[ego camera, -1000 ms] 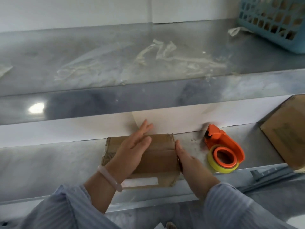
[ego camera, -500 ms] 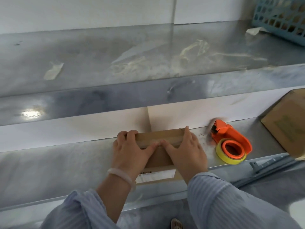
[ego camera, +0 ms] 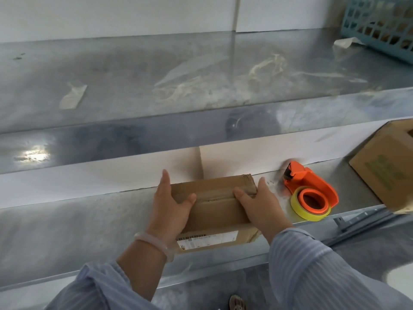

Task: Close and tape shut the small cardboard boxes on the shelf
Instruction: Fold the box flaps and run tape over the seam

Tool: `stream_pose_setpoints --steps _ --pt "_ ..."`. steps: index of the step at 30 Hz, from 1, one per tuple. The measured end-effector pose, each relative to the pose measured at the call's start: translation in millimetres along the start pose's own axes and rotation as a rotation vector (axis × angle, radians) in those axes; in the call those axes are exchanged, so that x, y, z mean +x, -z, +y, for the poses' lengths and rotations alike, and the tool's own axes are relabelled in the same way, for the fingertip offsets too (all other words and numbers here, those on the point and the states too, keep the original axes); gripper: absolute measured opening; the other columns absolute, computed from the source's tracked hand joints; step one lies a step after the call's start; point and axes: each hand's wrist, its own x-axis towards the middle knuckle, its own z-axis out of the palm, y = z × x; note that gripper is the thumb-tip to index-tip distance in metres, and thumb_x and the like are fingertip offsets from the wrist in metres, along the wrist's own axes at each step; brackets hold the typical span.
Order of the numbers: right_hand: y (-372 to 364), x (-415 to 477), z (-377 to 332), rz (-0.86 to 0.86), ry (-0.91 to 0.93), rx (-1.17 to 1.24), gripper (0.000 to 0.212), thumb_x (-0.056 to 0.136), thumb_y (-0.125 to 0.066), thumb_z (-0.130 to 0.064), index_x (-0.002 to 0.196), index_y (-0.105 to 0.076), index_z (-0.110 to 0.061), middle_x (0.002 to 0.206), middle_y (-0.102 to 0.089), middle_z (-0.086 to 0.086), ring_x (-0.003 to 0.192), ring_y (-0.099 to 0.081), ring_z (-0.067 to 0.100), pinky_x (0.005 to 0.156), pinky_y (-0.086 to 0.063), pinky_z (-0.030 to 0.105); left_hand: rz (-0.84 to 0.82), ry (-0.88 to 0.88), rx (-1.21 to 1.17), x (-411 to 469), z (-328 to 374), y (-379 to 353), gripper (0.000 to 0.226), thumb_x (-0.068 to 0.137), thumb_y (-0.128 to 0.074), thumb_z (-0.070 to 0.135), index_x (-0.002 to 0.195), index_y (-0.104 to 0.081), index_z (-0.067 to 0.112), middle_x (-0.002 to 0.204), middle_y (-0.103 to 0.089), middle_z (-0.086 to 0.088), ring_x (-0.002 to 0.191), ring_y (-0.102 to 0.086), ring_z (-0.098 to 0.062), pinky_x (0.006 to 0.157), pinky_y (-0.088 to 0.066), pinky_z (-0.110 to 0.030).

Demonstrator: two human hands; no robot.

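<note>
A small brown cardboard box point(ego camera: 214, 211) with a white label on its front side sits on the lower metal shelf point(ego camera: 73, 222). Its top flaps lie folded down and meet at a seam across the middle. My left hand point(ego camera: 171, 205) grips the box's left end, thumb on the seam. My right hand point(ego camera: 260, 205) grips the right end, thumb also on the seam. An orange tape dispenser point(ego camera: 311, 193) with a yellow tape roll lies on the shelf just right of my right hand.
A larger cardboard box point(ego camera: 388, 164) stands at the right end of the lower shelf. The upper shelf point(ego camera: 178, 74) carries stuck tape scraps and a blue plastic basket point(ego camera: 380, 21) at its far right. A white wall backs both shelves.
My hands slid apart from the box's middle to its two ends, thumbs now on the seam. A second ago my left palm lay flat on top and my right hand was beside the box.
</note>
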Motion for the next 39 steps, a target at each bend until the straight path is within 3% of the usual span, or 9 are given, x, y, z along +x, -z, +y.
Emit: stream_pose_setpoints --steps 3,8,12,14,18,21,23,30,39 --pt "2.7 8.2 4.4 -0.054 -0.036 0.004 0.056 0.095 -0.051 -0.052 0.135 -0.047 -0.012 0.124 -0.060 0.004 0.110 -0.056 0.023 0.093 -0.046 0.037 -0.035 0.050 -0.094 0.1 -1.3 3.6 0.089 0.094 -0.063 0.032 0.157 -0.002 0.026 0.154 -0.034 -0.001 0.137 -0.039 -0.023 0.108 -0.035 -0.032" --pt "4.8 8.7 9.4 -0.073 0.027 0.093 0.027 0.103 -0.038 -0.037 0.113 -0.059 -0.023 0.102 -0.062 -0.003 0.095 -0.055 0.015 0.092 -0.043 0.035 -0.112 -0.001 -0.217 -3.7 -16.5 6.7 0.068 0.102 -0.048 0.025 0.157 -0.007 0.027 0.157 -0.027 0.004 0.134 -0.037 -0.014 0.104 -0.032 -0.023" --pt "11.1 4.8 13.0 -0.107 -0.062 0.291 0.044 0.103 -0.034 -0.047 0.139 -0.051 -0.027 0.133 -0.055 0.000 0.121 -0.050 0.021 0.111 -0.035 0.042 -0.151 0.117 -0.680 -2.9 -25.0 15.5 0.052 0.103 -0.044 0.015 0.151 -0.032 0.032 0.131 -0.052 0.017 0.102 -0.061 -0.005 0.075 -0.054 -0.020" --pt "13.6 3.7 17.4 -0.125 -0.074 0.289 0.051 0.102 -0.032 -0.053 0.147 -0.040 -0.031 0.146 -0.046 0.002 0.133 -0.042 0.024 0.118 -0.027 0.044 -0.164 0.139 -0.740 -4.2 -24.9 14.6 0.049 0.104 -0.041 0.015 0.149 -0.035 0.033 0.124 -0.053 0.021 0.105 -0.062 -0.006 0.077 -0.055 -0.022" --pt "17.7 -5.9 16.2 0.109 0.367 -0.137 0.053 0.104 -0.032 -0.043 0.154 -0.025 -0.028 0.158 -0.028 -0.008 0.145 -0.023 0.011 0.114 -0.014 0.024 0.070 -0.326 -0.039 -9.4 -31.5 12.3 0.051 0.104 -0.035 0.039 0.153 -0.022 0.030 0.154 -0.026 0.014 0.141 -0.024 -0.002 0.118 -0.023 -0.026" --pt "6.8 -19.4 9.8 0.195 0.874 -0.527 0.051 0.100 -0.035 -0.042 0.144 -0.046 -0.021 0.149 -0.042 -0.009 0.140 -0.032 0.007 0.116 -0.026 0.029 -0.034 -0.809 0.442 -8.3 -32.0 13.0 0.053 0.102 -0.030 0.049 0.149 -0.039 0.024 0.153 -0.037 0.011 0.146 -0.024 -0.006 0.120 -0.020 -0.027" --pt "-7.3 -23.7 15.1 0.096 0.994 -0.703 0.052 0.099 -0.033 -0.044 0.142 -0.050 -0.018 0.147 -0.048 -0.003 0.139 -0.040 0.012 0.115 -0.035 0.038 -0.125 -0.954 0.738 -8.7 -36.0 6.8 0.054 0.104 -0.024 0.050 0.146 -0.043 0.024 0.151 -0.042 0.009 0.144 -0.032 -0.010 0.117 -0.022 -0.034" --pt "-5.1 -18.0 22.1 0.049 0.910 -0.818 0.054 0.098 -0.033 -0.046 0.140 -0.053 -0.019 0.145 -0.051 -0.003 0.135 -0.047 0.013 0.110 -0.041 0.040 -0.103 -0.885 0.869 -10.5 -39.1 5.6 0.056 0.102 -0.029 0.053 0.143 -0.048 0.021 0.148 -0.047 0.004 0.137 -0.044 -0.012 0.111 -0.032 -0.039" --pt "3.1 -22.2 37.1 0.135 0.756 -0.775 0.061 0.099 -0.024 -0.055 0.141 -0.053 -0.021 0.148 -0.047 -0.004 0.139 -0.042 0.017 0.113 -0.026 0.040 -0.029 -0.673 0.810 -24.8 -49.9 10.5 0.074 0.098 -0.026 0.066 0.147 -0.044 0.014 0.156 -0.034 -0.004 0.145 -0.032 -0.019 0.117 -0.027 -0.036"
